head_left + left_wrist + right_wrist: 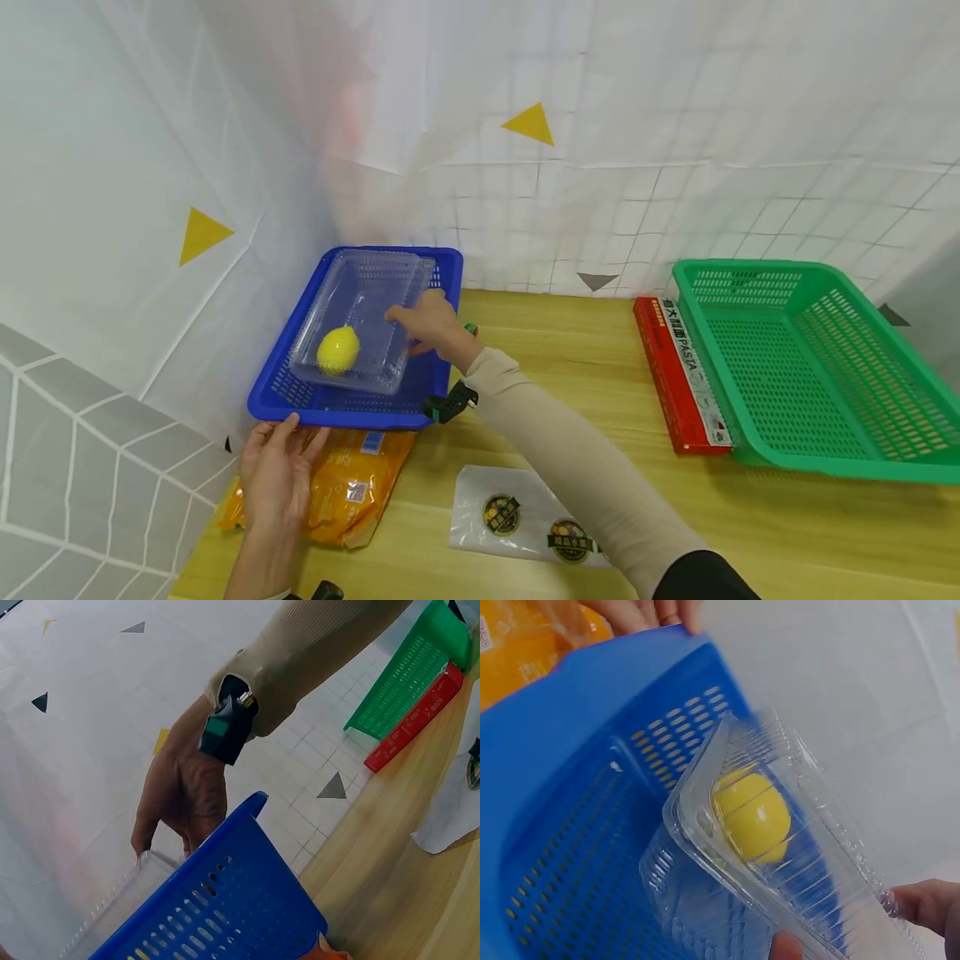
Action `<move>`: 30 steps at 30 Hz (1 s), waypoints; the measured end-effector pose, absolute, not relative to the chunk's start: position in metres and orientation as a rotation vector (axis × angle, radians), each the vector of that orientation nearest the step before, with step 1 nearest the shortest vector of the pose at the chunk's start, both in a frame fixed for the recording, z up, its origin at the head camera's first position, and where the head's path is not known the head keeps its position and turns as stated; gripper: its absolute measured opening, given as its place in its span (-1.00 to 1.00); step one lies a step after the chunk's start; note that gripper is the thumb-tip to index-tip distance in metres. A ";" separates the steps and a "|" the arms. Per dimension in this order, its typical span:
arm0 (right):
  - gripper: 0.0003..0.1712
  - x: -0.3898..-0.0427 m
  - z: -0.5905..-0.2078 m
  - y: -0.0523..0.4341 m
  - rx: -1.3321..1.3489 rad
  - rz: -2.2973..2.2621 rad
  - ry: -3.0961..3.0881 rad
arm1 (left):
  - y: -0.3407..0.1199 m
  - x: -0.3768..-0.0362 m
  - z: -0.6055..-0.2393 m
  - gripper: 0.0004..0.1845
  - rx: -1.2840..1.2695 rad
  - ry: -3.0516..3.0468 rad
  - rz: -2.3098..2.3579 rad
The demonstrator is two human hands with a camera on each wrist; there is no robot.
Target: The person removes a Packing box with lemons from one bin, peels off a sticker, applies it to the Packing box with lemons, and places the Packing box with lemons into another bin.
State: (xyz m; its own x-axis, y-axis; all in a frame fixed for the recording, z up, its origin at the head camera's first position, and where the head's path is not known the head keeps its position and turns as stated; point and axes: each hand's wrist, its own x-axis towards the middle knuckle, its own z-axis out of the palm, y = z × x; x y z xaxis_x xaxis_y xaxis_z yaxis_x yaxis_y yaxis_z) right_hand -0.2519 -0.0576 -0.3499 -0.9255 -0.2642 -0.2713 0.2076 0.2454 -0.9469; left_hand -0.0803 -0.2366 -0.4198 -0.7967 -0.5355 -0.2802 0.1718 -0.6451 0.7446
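A blue basket [337,414] stands at the table's back left corner. In it lies a clear plastic clamshell box [367,292] with a yellow lemon [337,350] inside. My right hand [423,321] reaches over the basket and pinches the box's right edge, fingertip [930,904] above and thumb below. The right wrist view shows the lemon [754,814] through the box [780,855]. My left hand [277,475] lies with straight fingers [645,611] against the basket's front rim, resting on an orange snack bag [360,492].
A green basket [825,462] sits at the right with a red pasta box [678,375] against its left side. A white plastic bag [517,517] with round stickers lies near the front. White sheeting walls close off the back and left.
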 end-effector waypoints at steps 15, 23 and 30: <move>-0.36 -0.252 -0.328 0.004 -0.138 -1.939 1.898 | -0.234 -0.085 -0.425 -0.82 0.719 -1.016 -2.410; -0.37 -0.244 -0.326 0.038 -0.133 -2.001 1.918 | -0.233 -0.086 -0.426 -0.85 0.692 -0.980 -2.415; -0.47 -0.233 -0.329 0.067 -0.090 -2.043 1.950 | -0.231 -0.087 -0.426 -0.84 0.686 -0.970 -2.403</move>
